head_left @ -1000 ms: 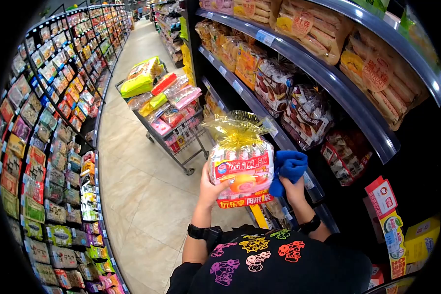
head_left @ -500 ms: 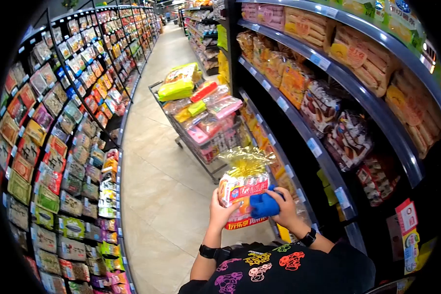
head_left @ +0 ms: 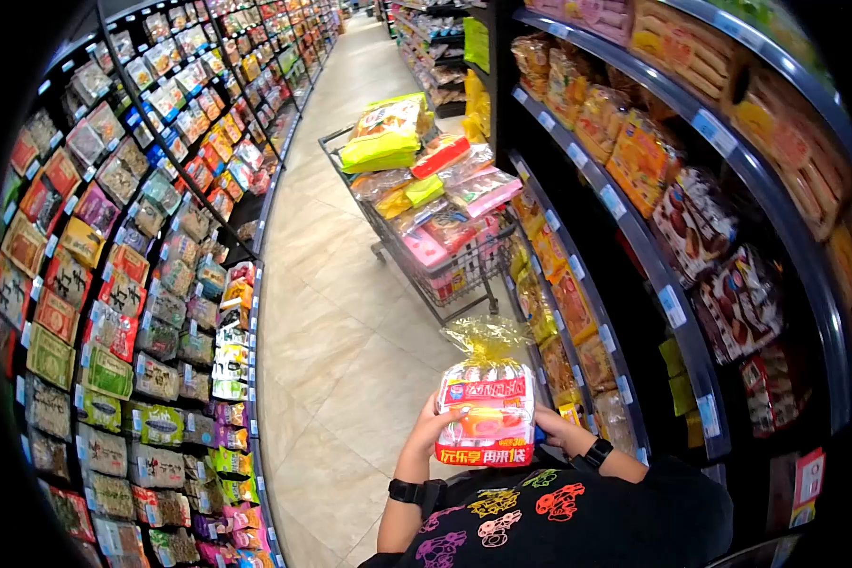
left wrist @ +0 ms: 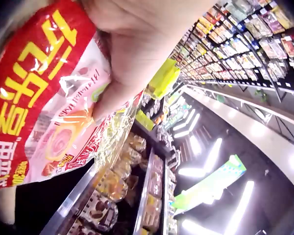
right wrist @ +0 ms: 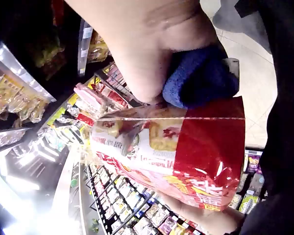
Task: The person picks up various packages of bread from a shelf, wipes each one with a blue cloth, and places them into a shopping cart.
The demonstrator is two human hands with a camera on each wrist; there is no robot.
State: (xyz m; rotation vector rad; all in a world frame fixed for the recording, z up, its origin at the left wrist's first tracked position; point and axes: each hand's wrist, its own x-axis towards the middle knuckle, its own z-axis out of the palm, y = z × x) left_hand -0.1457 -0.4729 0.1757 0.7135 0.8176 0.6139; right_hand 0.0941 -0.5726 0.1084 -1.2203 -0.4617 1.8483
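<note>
A clear bag of packaged bread (head_left: 488, 402), with red and pink print and a gathered gold top, is held upright in front of the torso. My left hand (head_left: 432, 426) grips its left side, the thumb lying across the front in the left wrist view. Behind the right side sits my right hand (head_left: 560, 434), its fingers mostly hidden by the bag in the head view. In the right wrist view this hand holds a bunched blue cloth (right wrist: 198, 81) against the bag's side.
Ahead stands a wire shopping cart (head_left: 464, 276) piled with packages, a yellow-green bag (head_left: 384, 142) on top. Shelves of bagged bread (head_left: 639, 161) line the right side. Racks of small packets (head_left: 109, 369) run along the left of the tiled aisle (head_left: 322, 331).
The head view has turned, so cart and shelves sit farther right. The blue cloth crossed the bag's front half a second ago; now the right hand and cloth are behind its right side.
</note>
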